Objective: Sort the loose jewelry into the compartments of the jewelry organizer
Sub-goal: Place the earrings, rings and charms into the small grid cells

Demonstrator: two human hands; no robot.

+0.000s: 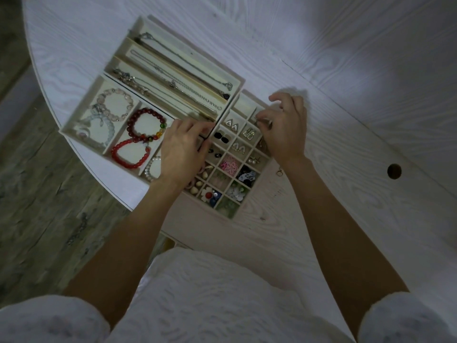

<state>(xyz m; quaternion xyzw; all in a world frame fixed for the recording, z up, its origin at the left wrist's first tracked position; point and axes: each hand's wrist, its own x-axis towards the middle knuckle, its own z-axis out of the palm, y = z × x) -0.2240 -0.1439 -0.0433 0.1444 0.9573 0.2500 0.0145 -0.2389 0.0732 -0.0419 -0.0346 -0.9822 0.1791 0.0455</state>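
White wood-grain table carries the cream jewelry organizer, its small compartments holding earrings. Right hand pinches a small metal piece above one; left hand grips the divider edge.

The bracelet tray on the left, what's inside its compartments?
The bracelet tray holds pale pink and clear bead bracelets in one compartment, two red bead bracelets in the next, and a pearl bracelet that the left hand partly covers.
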